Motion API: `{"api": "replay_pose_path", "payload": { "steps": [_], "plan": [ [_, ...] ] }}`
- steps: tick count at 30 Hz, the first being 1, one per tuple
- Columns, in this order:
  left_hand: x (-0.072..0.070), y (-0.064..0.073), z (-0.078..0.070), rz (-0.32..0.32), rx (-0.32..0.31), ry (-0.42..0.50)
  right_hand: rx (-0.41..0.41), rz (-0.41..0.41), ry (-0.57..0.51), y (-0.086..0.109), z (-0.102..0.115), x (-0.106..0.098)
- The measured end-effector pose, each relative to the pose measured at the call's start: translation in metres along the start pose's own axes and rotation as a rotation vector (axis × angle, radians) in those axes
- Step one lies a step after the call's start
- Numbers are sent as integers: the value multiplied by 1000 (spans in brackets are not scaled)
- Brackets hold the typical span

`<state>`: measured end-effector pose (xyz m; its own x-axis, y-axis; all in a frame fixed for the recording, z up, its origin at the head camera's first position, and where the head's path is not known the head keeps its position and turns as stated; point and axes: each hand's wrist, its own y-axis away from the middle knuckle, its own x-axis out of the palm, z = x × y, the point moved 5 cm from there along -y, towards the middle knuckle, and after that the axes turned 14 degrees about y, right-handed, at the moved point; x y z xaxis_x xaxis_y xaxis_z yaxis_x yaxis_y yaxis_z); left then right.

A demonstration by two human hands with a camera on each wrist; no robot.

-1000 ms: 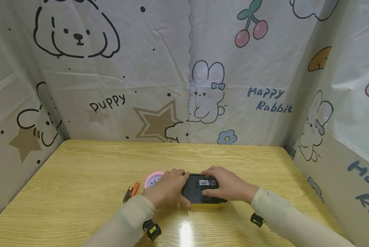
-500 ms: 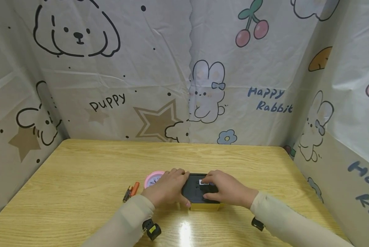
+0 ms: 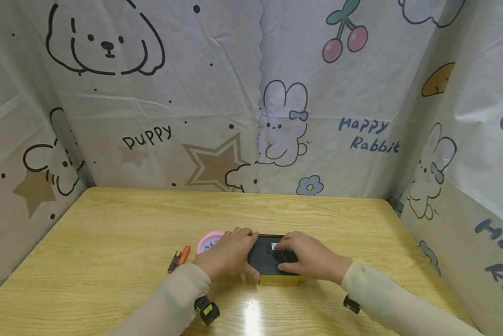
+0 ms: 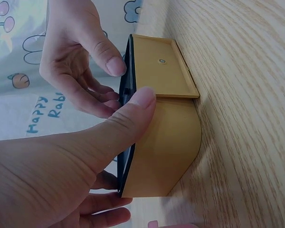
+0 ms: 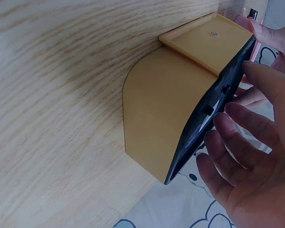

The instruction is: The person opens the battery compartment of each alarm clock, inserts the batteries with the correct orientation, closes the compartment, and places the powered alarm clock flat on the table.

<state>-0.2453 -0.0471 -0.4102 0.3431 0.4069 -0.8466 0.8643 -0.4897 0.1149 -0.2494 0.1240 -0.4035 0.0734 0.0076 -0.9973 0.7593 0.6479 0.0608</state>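
A yellow box-shaped device (image 4: pixel 161 142) with a black back panel (image 3: pixel 261 256) lies on the table, its panel facing up. A white label (image 3: pixel 274 246) shows on that panel, partly behind the right fingers. My left hand (image 3: pixel 232 254) grips the device's left end, thumb on the yellow side and fingers around the opposite edge. My right hand (image 3: pixel 312 254) bends loosely over the panel's right part, its fingertips at the surface. Small black nubs stick up from the panel beside its fingers in the right wrist view. No separate piece is clearly visible between these fingers.
A pink round clock (image 3: pixel 207 243) lies just behind the left hand, partly covered by it. Left of it are a dark battery (image 3: pixel 173 262) and an orange cylinder (image 3: pixel 184 255). Printed cloth walls (image 3: pixel 217 93) surround the wooden table (image 3: pixel 121 233) at the back and sides.
My right hand has shifted slightly and its fingers have bent more over the panel, covering part of the label. The left hand and the device have stayed in place.
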Motion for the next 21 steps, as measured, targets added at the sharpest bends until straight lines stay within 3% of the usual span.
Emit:
{"api": "replay_pose_path", "payload": {
  "steps": [21],
  "plan": [
    [1, -1, 1, 2, -4, -12, -8, -8, 45, 2, 2, 1]
  ]
}}
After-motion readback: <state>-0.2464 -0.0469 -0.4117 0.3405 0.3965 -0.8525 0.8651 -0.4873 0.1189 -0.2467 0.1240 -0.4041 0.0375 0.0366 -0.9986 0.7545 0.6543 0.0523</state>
